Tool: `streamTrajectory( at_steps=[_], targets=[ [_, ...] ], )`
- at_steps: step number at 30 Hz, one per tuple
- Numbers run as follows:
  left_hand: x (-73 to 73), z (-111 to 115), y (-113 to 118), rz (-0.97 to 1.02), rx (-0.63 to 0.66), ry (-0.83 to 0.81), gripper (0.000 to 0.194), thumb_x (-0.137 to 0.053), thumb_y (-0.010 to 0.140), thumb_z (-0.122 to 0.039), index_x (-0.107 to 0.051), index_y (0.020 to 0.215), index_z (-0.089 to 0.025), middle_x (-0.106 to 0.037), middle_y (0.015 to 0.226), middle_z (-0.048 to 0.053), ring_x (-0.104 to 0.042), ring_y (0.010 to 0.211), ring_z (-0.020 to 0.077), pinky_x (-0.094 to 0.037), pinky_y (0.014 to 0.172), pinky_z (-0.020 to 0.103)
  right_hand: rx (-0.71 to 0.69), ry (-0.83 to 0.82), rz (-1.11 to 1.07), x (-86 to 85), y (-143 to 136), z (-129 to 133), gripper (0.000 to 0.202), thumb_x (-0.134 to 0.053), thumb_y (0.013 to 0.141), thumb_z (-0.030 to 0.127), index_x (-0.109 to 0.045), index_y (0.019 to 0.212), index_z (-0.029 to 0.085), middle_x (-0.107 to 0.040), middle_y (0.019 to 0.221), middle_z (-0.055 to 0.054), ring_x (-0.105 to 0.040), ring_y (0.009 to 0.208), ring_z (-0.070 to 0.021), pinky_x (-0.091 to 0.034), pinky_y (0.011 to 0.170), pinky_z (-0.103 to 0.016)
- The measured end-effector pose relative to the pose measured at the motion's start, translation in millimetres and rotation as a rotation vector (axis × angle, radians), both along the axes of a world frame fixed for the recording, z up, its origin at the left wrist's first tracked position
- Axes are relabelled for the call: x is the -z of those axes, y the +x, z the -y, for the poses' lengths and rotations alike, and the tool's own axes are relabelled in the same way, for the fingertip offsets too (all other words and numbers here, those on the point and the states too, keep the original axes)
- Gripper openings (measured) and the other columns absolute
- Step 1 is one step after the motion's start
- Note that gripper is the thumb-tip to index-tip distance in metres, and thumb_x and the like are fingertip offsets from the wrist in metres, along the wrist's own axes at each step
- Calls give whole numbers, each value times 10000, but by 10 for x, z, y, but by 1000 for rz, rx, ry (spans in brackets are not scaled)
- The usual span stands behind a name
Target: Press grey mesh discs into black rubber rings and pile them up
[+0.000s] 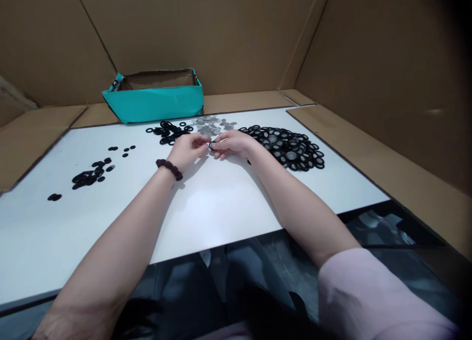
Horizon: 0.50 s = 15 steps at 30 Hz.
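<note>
Over the white tabletop, my two hands meet near the middle. My right hand pinches a small black ring between its fingertips. Right beside the ring, my left hand has its fingers curled together; whether they grip the ring or another small piece cannot be made out. Just beyond the hands lies a scatter of thin grey discs. Black rings lie in a loose group behind my left hand. To the right spreads a large heap of black rings with grey centres.
A teal open box stands at the back left against the cardboard wall. Black discs lie scattered on the left of the table, with a couple more nearer the left edge. Cardboard strips border the tabletop.
</note>
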State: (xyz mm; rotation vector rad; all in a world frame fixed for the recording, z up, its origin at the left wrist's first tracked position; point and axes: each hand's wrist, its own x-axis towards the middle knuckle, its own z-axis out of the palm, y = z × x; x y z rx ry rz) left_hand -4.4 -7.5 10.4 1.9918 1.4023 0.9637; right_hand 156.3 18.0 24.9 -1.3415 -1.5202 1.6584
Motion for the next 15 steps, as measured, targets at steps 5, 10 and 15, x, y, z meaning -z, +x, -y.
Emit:
streamTrajectory(
  at_steps=[5,10,15],
  targets=[
    [-4,-8,-17,54,-26,-121,266,-582,721,-303,-701,891,-137,-694,750,49,-623,667,158,-498,689,290,-114,136,87,71,-1,-61,150,-722,689,85,-592,631,134,-617,512,6,-603,512,-88,-534,562,-182],
    [10,-12,-9,32,-119,-80,157,-641,660,-301,-683,704,-157,-675,656,45,-628,676,182,-495,659,287,-97,332,207,106,-46,-62,118,-711,645,76,-646,572,143,-609,487,0,-593,508,-110,-502,539,-200],
    [15,-56,-41,141,-131,-171,131,-654,665,-286,-653,670,-155,-660,612,40,-597,581,154,-488,608,284,-70,350,155,83,-33,-51,123,-724,658,103,-649,567,140,-625,513,-13,-595,523,-111,-484,552,-206]
  ],
)
